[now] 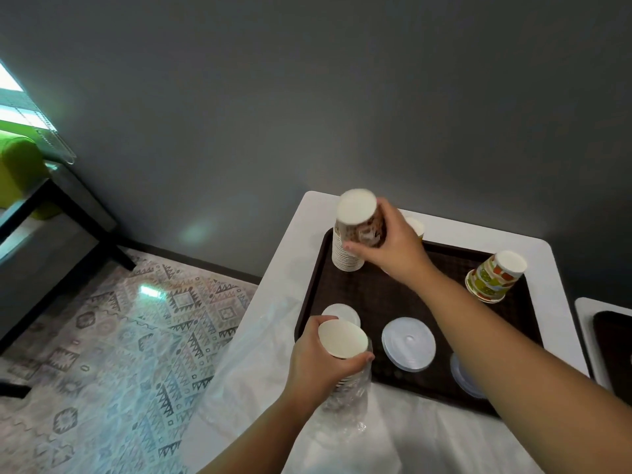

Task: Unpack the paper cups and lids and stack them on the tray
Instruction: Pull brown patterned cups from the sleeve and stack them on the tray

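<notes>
Nearest, the left hand point(316, 359) grasps a plastic-sleeved stack of paper cups point(345, 371) at the brown tray's point(376, 295) near-left corner. Farther back, the right hand point(390, 248) grips an upturned brown patterned cup point(362, 224) atop the far-left cup stack point(345, 258). White lids point(408, 343) lie between.

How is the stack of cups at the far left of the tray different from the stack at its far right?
The brown-patterned stack is tall, and the right hand grips its top cup. The green-and-orange stack is short, holds far fewer cups, and no hand touches it. The brown stack stands at the far-left corner of the tray, the colourful one near the far-right edge. Both are paper cups nested upside down.
</notes>
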